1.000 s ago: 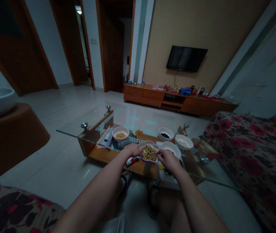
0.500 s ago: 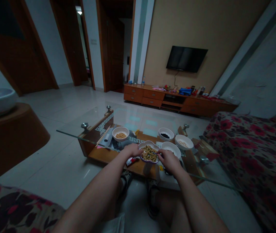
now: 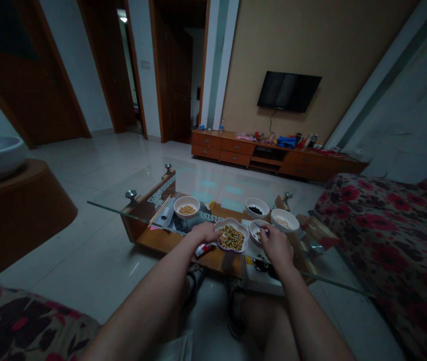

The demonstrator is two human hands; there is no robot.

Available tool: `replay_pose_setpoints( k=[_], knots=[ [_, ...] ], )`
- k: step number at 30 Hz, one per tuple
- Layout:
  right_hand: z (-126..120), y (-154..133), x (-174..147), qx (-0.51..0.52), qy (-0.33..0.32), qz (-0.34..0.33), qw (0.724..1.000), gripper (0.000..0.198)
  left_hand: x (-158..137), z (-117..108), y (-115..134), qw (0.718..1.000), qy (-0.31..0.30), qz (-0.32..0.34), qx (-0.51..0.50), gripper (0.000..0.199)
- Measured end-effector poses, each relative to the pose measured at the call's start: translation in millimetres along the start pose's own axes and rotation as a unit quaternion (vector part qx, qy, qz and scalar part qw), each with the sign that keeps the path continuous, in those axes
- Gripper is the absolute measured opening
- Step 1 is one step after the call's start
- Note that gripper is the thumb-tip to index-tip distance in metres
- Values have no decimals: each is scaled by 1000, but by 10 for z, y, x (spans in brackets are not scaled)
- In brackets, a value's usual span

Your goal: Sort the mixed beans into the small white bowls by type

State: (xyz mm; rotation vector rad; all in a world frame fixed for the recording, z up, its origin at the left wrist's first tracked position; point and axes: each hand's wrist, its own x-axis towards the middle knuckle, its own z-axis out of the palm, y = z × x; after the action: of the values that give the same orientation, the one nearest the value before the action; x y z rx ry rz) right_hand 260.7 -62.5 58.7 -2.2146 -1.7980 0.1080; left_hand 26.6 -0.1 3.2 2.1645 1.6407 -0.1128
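Note:
A flower-shaped bowl [image 3: 231, 237] of mixed beans stands on the glass coffee table [image 3: 131, 214] in front of me. My left hand [image 3: 205, 232] rests against that bowl's left rim. Over a small white bowl [image 3: 256, 231] just right of the mixed bowl, my right hand [image 3: 275, 246] pinches a small tool or bean that is too small to tell. Three more white bowls stand around: one with yellow beans [image 3: 187, 206] at the left, one with black beans [image 3: 256, 207] at the back, one with pale beans [image 3: 284, 220] at the right.
Chopsticks [image 3: 160, 210] lie on the wooden shelf under the glass. A floral sofa [image 3: 386, 235] stands to the right, a TV cabinet [image 3: 273, 155] at the far wall, a round wooden stand [image 3: 14, 205] at the left. My knees and feet are below the table edge.
My right hand moved right from the mixed-bean bowl to above the small white bowl beside it. My left hand stayed at the mixed bowl's rim.

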Motion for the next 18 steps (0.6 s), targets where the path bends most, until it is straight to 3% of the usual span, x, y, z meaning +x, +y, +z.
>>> replay_pose_setpoints(
  k=[4, 8, 14, 18],
  knots=[
    [-2, 4, 5, -4, -2, 38, 999, 39, -2, -7, 6, 1000, -5, -5, 1, 56],
    [15, -6, 7, -3, 2, 22, 1000, 38, 14, 12, -10, 1000, -2, -4, -1, 55],
    [99, 15, 38, 28, -25, -76, 996, 35, 16, 9, -16, 1000, -3, 1, -5, 54],
    [193, 17, 54, 41, -88, -153, 983, 31, 3, -10, -3, 1000, -7, -2, -5, 54]
  ],
)
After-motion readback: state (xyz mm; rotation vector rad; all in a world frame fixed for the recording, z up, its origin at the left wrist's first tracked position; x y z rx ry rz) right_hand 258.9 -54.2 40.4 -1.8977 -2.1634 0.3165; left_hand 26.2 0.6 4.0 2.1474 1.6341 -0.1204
